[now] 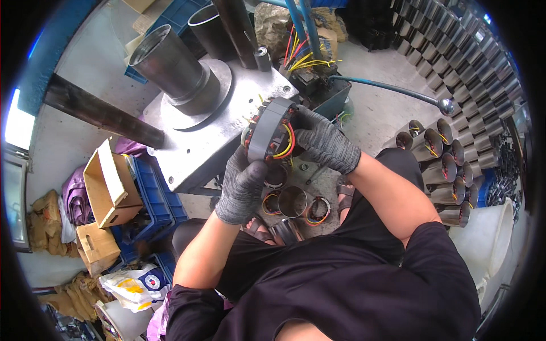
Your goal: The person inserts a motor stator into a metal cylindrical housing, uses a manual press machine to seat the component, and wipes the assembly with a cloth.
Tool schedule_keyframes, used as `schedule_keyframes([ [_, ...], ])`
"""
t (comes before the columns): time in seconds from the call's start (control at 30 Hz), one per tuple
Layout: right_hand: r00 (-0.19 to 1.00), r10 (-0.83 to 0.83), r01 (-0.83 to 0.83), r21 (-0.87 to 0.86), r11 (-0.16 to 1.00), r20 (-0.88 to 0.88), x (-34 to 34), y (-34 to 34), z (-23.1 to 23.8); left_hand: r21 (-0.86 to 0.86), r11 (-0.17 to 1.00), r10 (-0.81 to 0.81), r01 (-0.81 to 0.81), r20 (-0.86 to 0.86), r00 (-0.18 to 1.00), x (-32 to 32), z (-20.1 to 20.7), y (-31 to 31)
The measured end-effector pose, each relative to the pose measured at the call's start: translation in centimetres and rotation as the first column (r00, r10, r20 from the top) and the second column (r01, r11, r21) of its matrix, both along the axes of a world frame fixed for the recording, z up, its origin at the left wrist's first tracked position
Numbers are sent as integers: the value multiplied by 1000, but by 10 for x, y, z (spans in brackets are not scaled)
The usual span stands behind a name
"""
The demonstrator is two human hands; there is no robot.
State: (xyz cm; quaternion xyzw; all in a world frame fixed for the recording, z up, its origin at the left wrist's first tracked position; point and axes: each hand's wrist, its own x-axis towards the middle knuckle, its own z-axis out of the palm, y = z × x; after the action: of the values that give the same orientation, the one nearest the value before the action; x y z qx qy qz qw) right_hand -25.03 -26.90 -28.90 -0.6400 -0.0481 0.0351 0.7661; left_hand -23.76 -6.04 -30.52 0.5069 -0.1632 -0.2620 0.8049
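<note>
Between both hands, in front of a metal press, I hold a motor stator [266,132], a grey ring with dark windings and yellow and red lead wires. My left hand [241,187], in a grey knit glove, grips its lower left side. On the right side my gloved right hand [327,139] is closed around its edge, near the wires; some of its fingers are hidden behind the ring. Just beyond the stator lies the press's metal plate [227,122], which carries a dark upright cylinder [170,65] on a round flange.
Below, between my feet, are a metal sleeve [292,202] and other stators [318,211]. A ball-ended lever [392,90] reaches right. Metal tubes with wired cores [441,170] stand beside my right knee, with stacked tubes [455,62] behind. Cartons [111,182] and blue crates [151,193] sit left.
</note>
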Motion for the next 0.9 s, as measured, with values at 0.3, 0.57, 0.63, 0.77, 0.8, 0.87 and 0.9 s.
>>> schedule_keyframes([
  [0.3, 940, 123, 163, -735, 659, 319, 3, -20, -14, -56, 962, 272, -268, 304, 913, 41, 36, 21],
  [0.57, 910, 414, -125, -933, 337, 28, -6, -10, -4, 130, 736, 237, -664, 870, 433, 165, 146, 71],
  [0.63, 883, 466, -117, -929, 350, 65, -3, -9, -20, 165, 648, 142, -744, 933, 330, 198, 165, 79],
  [0.77, 856, 517, -198, -939, 282, -25, -5, -7, -11, 332, 460, 117, -823, 897, 427, 232, 179, 82],
  [0.8, 858, 511, -235, -931, 280, -63, -6, -7, -9, 332, 465, 112, -821, 897, 427, 237, 180, 81],
  [0.87, 844, 531, -240, -936, 259, -69, -5, -7, -11, 367, 440, 92, -820, 890, 447, 251, 174, 92],
  [0.9, 831, 550, -248, -940, 235, -82, -5, -6, -11, 366, 436, 90, -822, 891, 444, 256, 171, 96],
])
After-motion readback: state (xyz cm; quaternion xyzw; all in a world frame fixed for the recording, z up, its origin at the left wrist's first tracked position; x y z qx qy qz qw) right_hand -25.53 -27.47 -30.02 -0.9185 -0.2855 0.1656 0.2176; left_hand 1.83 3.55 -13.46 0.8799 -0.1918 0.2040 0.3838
